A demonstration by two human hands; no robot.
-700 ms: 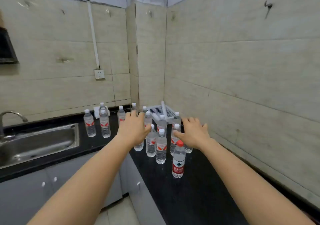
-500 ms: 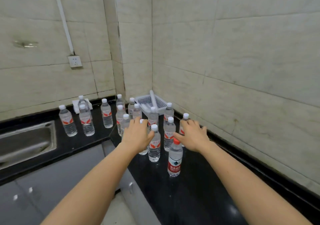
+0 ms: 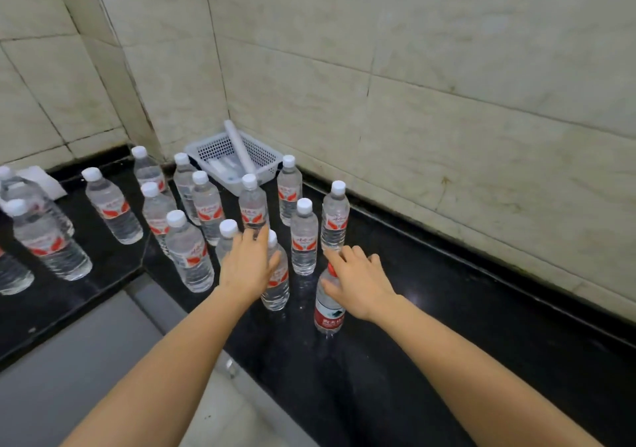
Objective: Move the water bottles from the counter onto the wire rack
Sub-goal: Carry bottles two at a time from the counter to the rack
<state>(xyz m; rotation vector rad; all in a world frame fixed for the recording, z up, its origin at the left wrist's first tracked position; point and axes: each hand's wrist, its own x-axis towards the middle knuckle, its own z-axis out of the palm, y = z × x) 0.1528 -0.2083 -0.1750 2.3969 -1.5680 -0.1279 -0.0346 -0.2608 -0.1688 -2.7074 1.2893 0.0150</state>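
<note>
Reaching: you're at the pick-up step, both hands out over the water bottles [image 3: 304, 236] on the black counter [image 3: 447, 309]; nothing lifted yet.
Left hand [image 3: 246, 264]: fingers loosely spread, palm down, draped over a white-cap bottle [image 3: 277, 281]; looks like it's touching the shoulder, but can't tell if you've got a grip.
Right hand [image 3: 359, 283]: fingers loosely spread, hovering at the neck of the red-cap bottle [image 3: 328, 309]; thumb near the cap, no closed grip visible.
Bottles' location: all standing upright on the counter, clustered in the corner & trailing off to the left; red-cap one is nearest you, apart from the rest.
Rack: no wire rack in view. Only a white plastic basket [image 3: 213, 152] in the corner w/ a white tube [image 3: 241, 150] lying across it; that's not wire, so don't assume it's the target.
Next move (my read): close fingers round each bottle body below the cap, lift straight up so you don't knock neighbours, then turn to find the rack.
Risk: bottles are packed close; a sideways sweep w/ the left hand could topple several.
Hidden/unclear: palms & fingertip contact are hidden by the backs of your hands; leftmost bottles are cut off by the frame edge & stretched by the lens; label text too small to read.
</note>
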